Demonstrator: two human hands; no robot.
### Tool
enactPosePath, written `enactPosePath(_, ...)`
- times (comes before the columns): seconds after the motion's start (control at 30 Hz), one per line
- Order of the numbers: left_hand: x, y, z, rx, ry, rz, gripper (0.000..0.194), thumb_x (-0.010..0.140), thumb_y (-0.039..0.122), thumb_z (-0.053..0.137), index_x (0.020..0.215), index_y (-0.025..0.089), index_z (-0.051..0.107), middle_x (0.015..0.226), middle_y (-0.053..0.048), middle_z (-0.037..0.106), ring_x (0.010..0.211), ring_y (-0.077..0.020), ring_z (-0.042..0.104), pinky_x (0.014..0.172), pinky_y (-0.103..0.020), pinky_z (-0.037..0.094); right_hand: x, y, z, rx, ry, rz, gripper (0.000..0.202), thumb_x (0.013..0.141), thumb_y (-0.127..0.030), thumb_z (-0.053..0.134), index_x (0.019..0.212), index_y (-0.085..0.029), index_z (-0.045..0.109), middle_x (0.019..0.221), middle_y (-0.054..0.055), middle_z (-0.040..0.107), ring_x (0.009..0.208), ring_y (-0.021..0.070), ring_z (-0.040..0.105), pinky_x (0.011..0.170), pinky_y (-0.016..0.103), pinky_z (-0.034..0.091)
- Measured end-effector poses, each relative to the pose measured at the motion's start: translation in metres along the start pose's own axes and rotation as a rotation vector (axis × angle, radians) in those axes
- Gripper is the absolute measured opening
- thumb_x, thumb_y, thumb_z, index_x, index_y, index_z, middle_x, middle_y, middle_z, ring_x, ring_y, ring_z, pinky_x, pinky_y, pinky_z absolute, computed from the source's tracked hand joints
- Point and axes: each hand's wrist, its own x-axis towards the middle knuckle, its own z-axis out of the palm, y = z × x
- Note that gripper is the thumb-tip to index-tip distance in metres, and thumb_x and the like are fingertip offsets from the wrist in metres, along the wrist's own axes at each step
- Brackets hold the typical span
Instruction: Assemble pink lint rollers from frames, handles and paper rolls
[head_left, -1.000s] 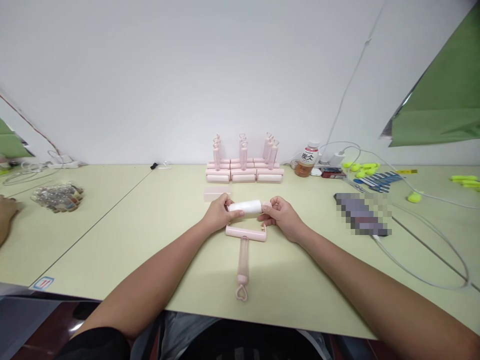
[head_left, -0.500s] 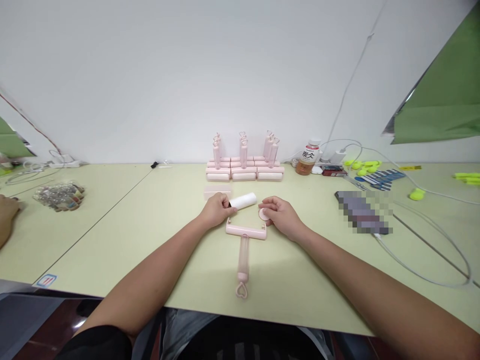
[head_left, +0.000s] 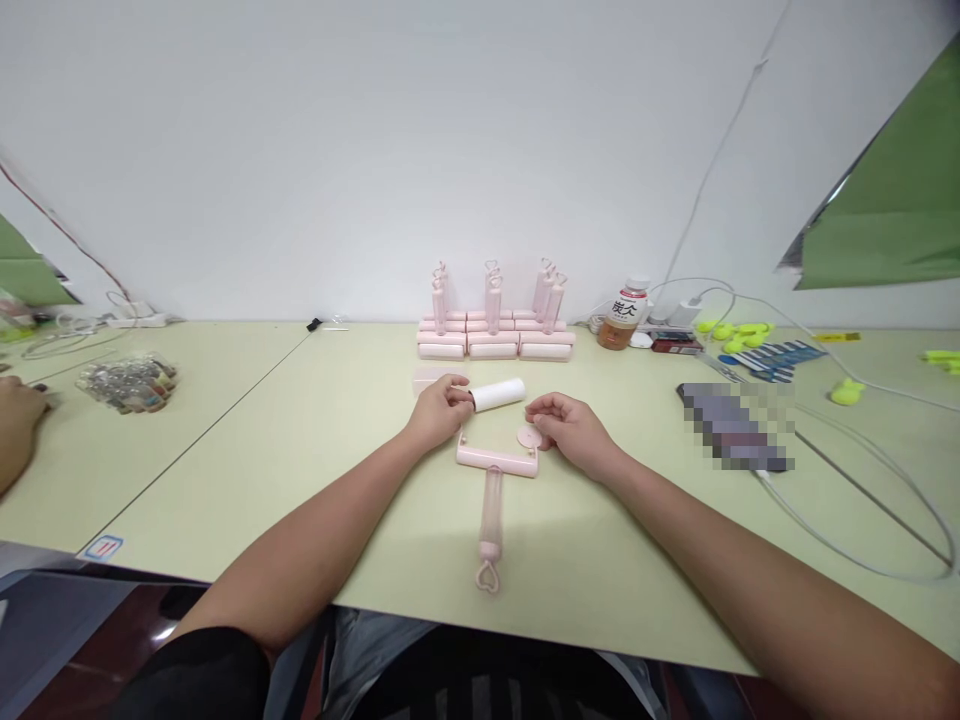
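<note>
At the far left, another person's hand [head_left: 19, 415] rests at the edge of the view, and a bundle of clear-wrapped pieces [head_left: 129, 382] lies near it on the pale bench [head_left: 360, 530]. Toward the middle, a flat pink piece [head_left: 426, 377] lies just behind the left hand [head_left: 444, 413], whose fingers are drawn narrow at the dark-rimmed left end of a white roll [head_left: 500, 394]; whether they grip that end or only touch it, I cannot tell. The roll slants slightly, its right end farther from the person. Nearer the person lies a pink T-shaped frame [head_left: 497, 461], crossbar beyond, its see-through handle ending in a heart-shaped loop. Behind the roll, assembled pink rollers [head_left: 493, 340] stand in rows, handles upright. By the frame's right arm is a pink disc [head_left: 529, 437], beside the curled fingers of the right hand [head_left: 574, 435]; thumb and forefinger are close together, but I cannot tell whether they hold its edge. Farther right come a brown bottle [head_left: 624, 315], a dark device [head_left: 720, 440] masked by pixels, with a white cable, then blue pieces [head_left: 780, 360] and a yellow-green piece [head_left: 847, 391]
</note>
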Motion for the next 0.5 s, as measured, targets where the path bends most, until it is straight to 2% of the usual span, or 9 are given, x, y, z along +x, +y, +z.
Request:
enactPosePath(0.1, 0.003, 0.006, 0.005, 0.015, 0.037, -0.005, 0.045, 0.071, 0.023, 0.072, 0.113, 0.019, 0.054, 0.089, -0.003, 0.070, 0.067, -0.0128, 0.061, 0.053, -0.021, 0.045, -0.001, -0.002, -0.001, -0.002, -0.006, 0.000, 0.014, 0.070, -0.021, 0.066, 0.084, -0.017, 0.064, 0.086, 0.002, 0.068, 0.052, 0.0082, 0.056, 0.053, 0.025, 0.050)
enactPosePath(0.2, 0.008, 0.012, 0.013, 0.056, 0.049, -0.037, 0.040, 0.070, 0.026, 0.074, 0.107, 0.019, 0.059, 0.078, -0.001, 0.068, 0.063, -0.0130, 0.061, 0.056, -0.023, 0.045, -0.003, -0.004, -0.001, -0.005, -0.025, 0.006, 0.013, 0.071, -0.021, 0.065, 0.083, -0.017, 0.065, 0.088, 0.003, 0.069, 0.053, 0.0088, 0.057, 0.056, 0.026, 0.050)
enactPosePath(0.37, 0.022, 0.021, 0.026, 0.094, 0.154, 0.006, 0.023, 0.069, 0.015, 0.068, 0.092, 0.017, 0.062, 0.067, 0.002, 0.061, 0.058, -0.0116, 0.056, 0.055, -0.023, 0.041, -0.004, -0.004, -0.002, 0.015, -0.037, 0.007, 0.015, 0.070, -0.024, 0.066, 0.083, -0.017, 0.065, 0.092, 0.005, 0.071, 0.060, 0.0105, 0.060, 0.061, 0.026, 0.050)
enactPosePath(0.43, 0.028, 0.033, 0.022, 0.087, 0.201, 0.057, 0.018, 0.071, 0.014, 0.064, 0.088, 0.017, 0.061, 0.067, 0.004, 0.058, 0.060, -0.0108, 0.055, 0.058, -0.022, 0.041, -0.004, -0.003, -0.002, 0.018, -0.043, 0.016, 0.017, 0.069, -0.025, 0.067, 0.084, -0.017, 0.065, 0.092, 0.005, 0.070, 0.061, 0.0107, 0.059, 0.062, 0.027, 0.050)
enactPosePath(0.5, 0.032, 0.050, 0.007, 0.102, 0.257, 0.133, 0.017, 0.073, 0.014, 0.060, 0.089, 0.018, 0.059, 0.068, 0.004, 0.057, 0.062, -0.0106, 0.054, 0.061, -0.022, 0.042, -0.005, -0.004, -0.002, 0.013, -0.046, 0.026, 0.018, 0.069, -0.025, 0.067, 0.085, -0.017, 0.065, 0.092, 0.004, 0.070, 0.060, 0.0104, 0.059, 0.062, 0.027, 0.050)
